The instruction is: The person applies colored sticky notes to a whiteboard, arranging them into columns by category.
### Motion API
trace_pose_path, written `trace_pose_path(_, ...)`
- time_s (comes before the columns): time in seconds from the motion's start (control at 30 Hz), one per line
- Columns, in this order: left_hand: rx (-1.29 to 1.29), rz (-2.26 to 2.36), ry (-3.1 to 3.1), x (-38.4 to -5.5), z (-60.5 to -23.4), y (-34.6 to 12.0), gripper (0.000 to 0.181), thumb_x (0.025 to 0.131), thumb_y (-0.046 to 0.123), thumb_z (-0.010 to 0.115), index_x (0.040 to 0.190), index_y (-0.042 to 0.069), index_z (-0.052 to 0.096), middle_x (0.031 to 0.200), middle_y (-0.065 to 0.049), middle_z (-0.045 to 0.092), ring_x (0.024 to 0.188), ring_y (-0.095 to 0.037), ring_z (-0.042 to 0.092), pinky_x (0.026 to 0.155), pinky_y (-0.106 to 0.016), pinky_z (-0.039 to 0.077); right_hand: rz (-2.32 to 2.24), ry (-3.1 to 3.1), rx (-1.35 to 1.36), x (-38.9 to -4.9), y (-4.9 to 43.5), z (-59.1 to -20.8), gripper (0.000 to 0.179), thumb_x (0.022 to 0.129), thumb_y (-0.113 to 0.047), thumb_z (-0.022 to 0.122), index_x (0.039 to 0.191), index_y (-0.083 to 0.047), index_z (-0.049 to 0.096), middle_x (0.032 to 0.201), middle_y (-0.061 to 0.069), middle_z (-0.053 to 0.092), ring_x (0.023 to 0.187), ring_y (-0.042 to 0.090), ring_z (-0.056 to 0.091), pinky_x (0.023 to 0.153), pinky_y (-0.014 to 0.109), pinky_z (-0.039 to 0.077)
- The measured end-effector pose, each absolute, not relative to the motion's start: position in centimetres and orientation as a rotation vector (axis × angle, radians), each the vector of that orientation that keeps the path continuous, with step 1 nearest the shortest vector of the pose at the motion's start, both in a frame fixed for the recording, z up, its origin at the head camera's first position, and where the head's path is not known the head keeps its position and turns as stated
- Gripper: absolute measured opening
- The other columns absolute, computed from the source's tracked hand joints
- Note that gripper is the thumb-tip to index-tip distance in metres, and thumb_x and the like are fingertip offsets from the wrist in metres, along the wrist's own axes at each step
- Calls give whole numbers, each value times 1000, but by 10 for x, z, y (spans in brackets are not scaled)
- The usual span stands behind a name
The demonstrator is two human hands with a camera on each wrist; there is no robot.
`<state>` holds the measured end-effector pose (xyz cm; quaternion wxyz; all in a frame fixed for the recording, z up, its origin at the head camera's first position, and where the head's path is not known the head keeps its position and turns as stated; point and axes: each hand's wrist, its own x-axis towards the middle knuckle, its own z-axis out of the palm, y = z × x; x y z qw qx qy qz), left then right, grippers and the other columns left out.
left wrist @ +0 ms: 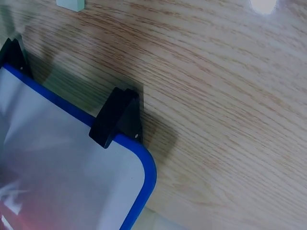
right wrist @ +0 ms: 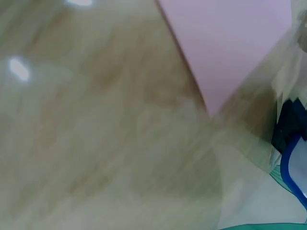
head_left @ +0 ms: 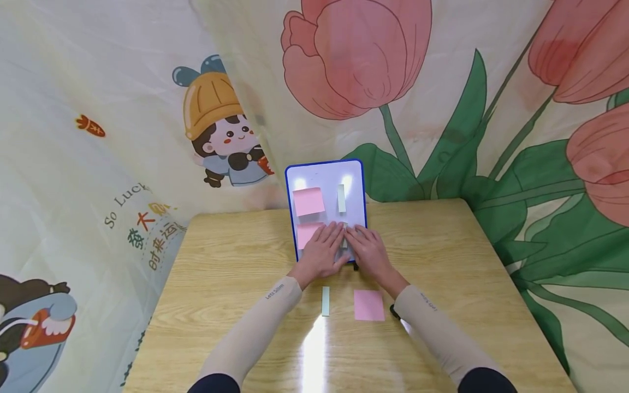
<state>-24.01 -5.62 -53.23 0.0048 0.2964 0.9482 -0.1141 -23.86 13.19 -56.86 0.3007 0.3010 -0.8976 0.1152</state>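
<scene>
A small whiteboard (head_left: 326, 173) with a blue rim leans upright at the back of the table. Two pink sticky notes sit on its left half, one higher (head_left: 308, 202) and one lower (head_left: 307, 233). To their right is a pale green strip (head_left: 341, 198), with a second strip (head_left: 345, 241) below it, partly covered by fingers. My left hand (head_left: 321, 252) rests on the lower board, fingers extended and partly over the lower pink note. From the right, my right hand (head_left: 371, 254) touches the board at the second strip, its fingertips close to the left ones.
On the wooden table (head_left: 236, 262) lie another pale green strip (head_left: 325, 301) and a pink sticky note (head_left: 369, 305), nearer than the board. Black clip-like feet (left wrist: 117, 117) hold the board's lower edge. A printed cloth (head_left: 334, 131) hangs behind the table.
</scene>
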Motion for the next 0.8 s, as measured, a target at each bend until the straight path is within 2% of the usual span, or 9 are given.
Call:
trace_pose_path(0.13,923,-358,2995,-239,-533,-58,84,97,71,12,159,16,2,167,0,-7,155,-21,-8,124,-46,-6,230,-2401,847,-242,136,-564,59,81,-8,78,136,-8,60,141,4,60,133,31,51,104,51,44)
trace_pose_path(0.3,917,-335,3009,-239,-534,-58,85,95,73,11,159,18,3,167,2,-6,155,-21,-8,123,-51,-7,175,-2469,882,-245,139,-558,65,81,-15,81,141,-9,56,147,4,55,139,31,45,108,53,40)
trace_pose_path(0.53,938,-358,2982,-241,-533,-58,83,97,70,10,159,16,3,167,0,-6,155,-22,-8,125,-44,-6,106,-2530,885,-250,143,-557,63,87,-10,74,145,-11,50,151,2,49,144,30,38,112,51,36)
trace_pose_path(0.8,928,-383,2969,-241,-531,-59,79,99,67,8,159,16,2,167,1,-8,154,-20,-9,124,-45,-8,74,-2490,904,-252,144,-556,69,81,-11,80,144,-11,52,151,4,50,142,31,40,109,51,38)
